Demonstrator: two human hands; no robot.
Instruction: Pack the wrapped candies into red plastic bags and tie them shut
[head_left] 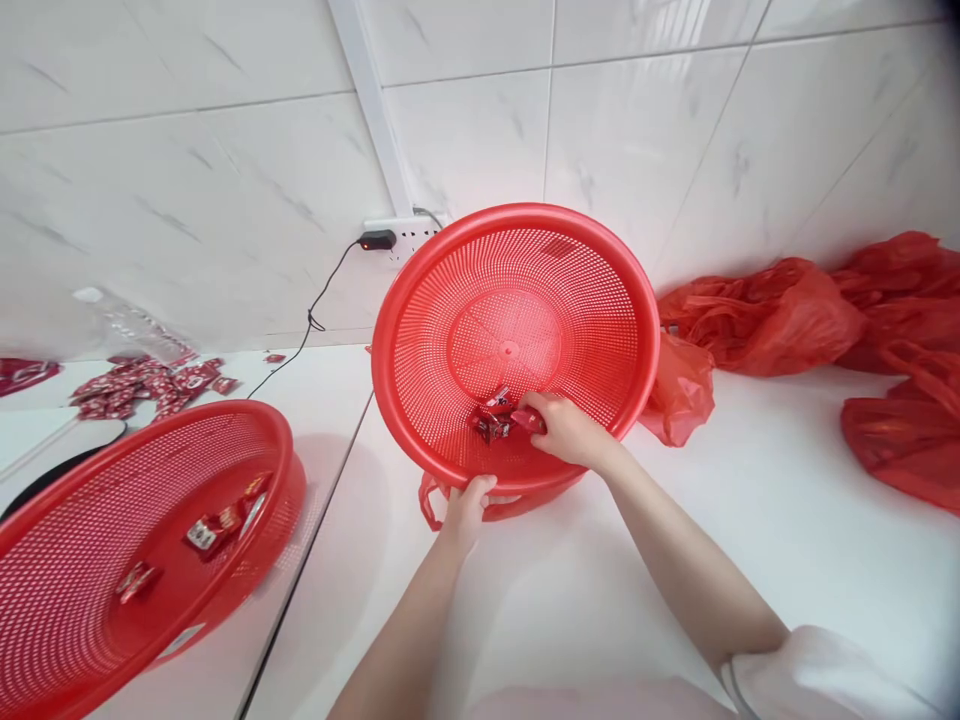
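The left hand (468,508) clasps the basket (517,325) by its near edge, best done firmly to steady the tilt; the right hand (561,428) pinches a packet (528,420), best lightly.

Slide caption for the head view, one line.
The left hand holds a tilted red basket by its rim while the right hand grasps a small red packet inside.

Your left hand (469,503) grips the near rim of a red mesh basket (517,478), while your right hand (564,428) reaches inside with its fingers around a red packet (529,419), beside a few small packets (491,424). To your left a second red basket (287,440) holds more wrapped pieces (217,530), and red plastic bags (765,318) lie along the tiled wall (465,130) to your right.
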